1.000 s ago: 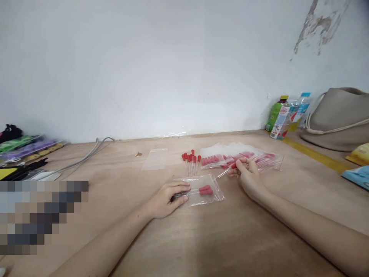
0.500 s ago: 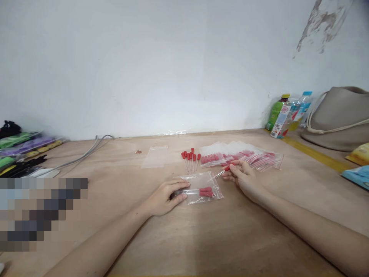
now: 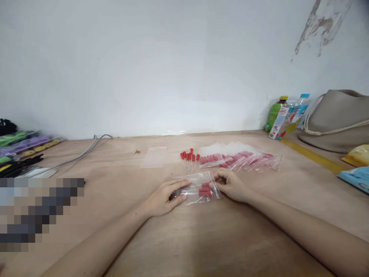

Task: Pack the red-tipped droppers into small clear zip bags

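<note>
A clear zip bag (image 3: 196, 179) lies flat on the table with its mouth toward the right. Inside it are droppers (image 3: 205, 193) with red bulbs and clear stems. My left hand (image 3: 165, 197) is closed over the bag's left end, thumb below and fingers above. At the mouth, my right hand (image 3: 230, 185) pinches the red bulb end of another dropper (image 3: 205, 185), whose stem lies within the bag; the fingertips partly hide the bulb. Just behind the bag, several loose droppers (image 3: 189, 157) lie fanned with bulbs pointing away from me.
Filled bags (image 3: 245, 159) overlap in a row behind my right hand. A flat empty zip bag (image 3: 153, 157) lies back left. Bottles (image 3: 279, 119) and a grey bag (image 3: 337, 119) stand at right. A cable (image 3: 86, 152) and colourful packs (image 3: 27, 144) lie at left.
My right hand has moved left to the bag's mouth, and the dropper it holds has gone into the bag beside the others. My left hand has stayed on the bag.
</note>
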Available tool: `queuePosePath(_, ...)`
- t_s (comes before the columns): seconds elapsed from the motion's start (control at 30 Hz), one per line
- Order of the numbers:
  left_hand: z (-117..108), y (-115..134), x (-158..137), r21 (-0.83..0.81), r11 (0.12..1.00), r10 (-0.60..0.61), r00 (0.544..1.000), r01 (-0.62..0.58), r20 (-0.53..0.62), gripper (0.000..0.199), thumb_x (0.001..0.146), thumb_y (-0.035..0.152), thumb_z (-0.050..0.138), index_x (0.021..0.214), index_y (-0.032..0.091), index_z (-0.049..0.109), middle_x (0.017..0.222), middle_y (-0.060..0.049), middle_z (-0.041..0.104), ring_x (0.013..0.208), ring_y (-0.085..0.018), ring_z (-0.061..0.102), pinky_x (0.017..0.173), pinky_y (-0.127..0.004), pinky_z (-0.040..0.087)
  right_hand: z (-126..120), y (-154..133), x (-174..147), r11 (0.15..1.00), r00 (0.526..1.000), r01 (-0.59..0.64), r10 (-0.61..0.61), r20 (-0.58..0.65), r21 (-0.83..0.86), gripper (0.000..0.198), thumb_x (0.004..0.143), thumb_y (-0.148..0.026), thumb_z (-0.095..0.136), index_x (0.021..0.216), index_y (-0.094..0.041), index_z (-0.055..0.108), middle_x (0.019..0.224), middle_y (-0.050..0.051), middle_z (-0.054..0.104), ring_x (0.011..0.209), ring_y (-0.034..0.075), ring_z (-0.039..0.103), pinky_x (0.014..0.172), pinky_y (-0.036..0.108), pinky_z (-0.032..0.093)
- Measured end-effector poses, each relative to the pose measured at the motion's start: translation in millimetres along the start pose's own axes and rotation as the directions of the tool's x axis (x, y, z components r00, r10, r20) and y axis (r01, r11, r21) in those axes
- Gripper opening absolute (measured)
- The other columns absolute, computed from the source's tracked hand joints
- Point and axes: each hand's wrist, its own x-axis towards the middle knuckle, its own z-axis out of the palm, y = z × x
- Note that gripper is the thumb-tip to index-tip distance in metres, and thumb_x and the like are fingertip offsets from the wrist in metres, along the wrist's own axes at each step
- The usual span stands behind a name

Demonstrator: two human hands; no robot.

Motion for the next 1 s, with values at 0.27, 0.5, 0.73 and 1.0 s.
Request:
queuePosePath(0.27, 1, -1, -2, 0.004, 1.000, -0.023, 1.000, 0.024, -0.020, 0.042, 0.085, 0.029, 0.049, 0.126, 0.023, 0.042, 0.126, -0.006, 0.050, 0.114, -0.021, 0.046, 0.097, -0.038, 0.037, -19, -20, 4, 0.983, 0.916, 0.163, -0.183, 0.358, 0.084, 0.023, 0.079, -0.030, 0.049, 0.090, -0.022, 0.067, 0.095, 0.005, 0.060, 0.093, 0.018, 0.053, 0.085, 0.033, 0.040)
queuePosePath(0.5, -1, 1, -3, -0.027, 1.000, -0.010, 0.998, 0.009, -0.058, 0.028, 0.083, 0.030, 0.052, 0.109, 0.019, 0.050, 0.127, -0.009, 0.045, 0.117, -0.022, 0.042, 0.097, -0.037, 0.036, -40, -34, 42, 0.948, 0.989, 0.113, -0.078, 0.127, -0.298, 0.018, 0.075, -0.025, 0.050, 0.072, -0.017, 0.065, 0.069, 0.003, 0.064, 0.064, 0.015, 0.055, 0.062, 0.025, 0.040)
queuePosePath(0.73, -1, 2, -3, -0.117, 0.992, -0.050, 0.997, 0.043, -0.057, 0.015, 0.083, 0.031, 0.051, 0.088, 0.017, 0.050, 0.117, -0.011, 0.050, 0.105, -0.021, 0.052, 0.088, -0.035, 0.042, 2, -30, 105, 0.851, 0.988, -0.132, 0.157, 0.006, -0.508, 0.020, 0.074, -0.028, 0.053, 0.076, -0.014, 0.067, 0.095, 0.013, 0.063, 0.088, 0.023, 0.057, 0.078, 0.030, 0.039)
queuePosePath(1.0, -2, 1, -4, -0.065, 0.997, -0.047, 0.998, 0.044, -0.041, 0.025, 0.084, 0.031, 0.051, 0.107, 0.019, 0.050, 0.121, -0.009, 0.050, 0.111, -0.022, 0.047, 0.092, -0.036, 0.039, 9, -21, 119, 0.928, 0.950, -0.313, 0.306, -0.066, -0.200, 0.012, 0.067, -0.026, 0.060, 0.064, -0.015, 0.057, 0.059, 0.003, 0.061, 0.061, 0.016, 0.059, 0.058, 0.025, 0.043)
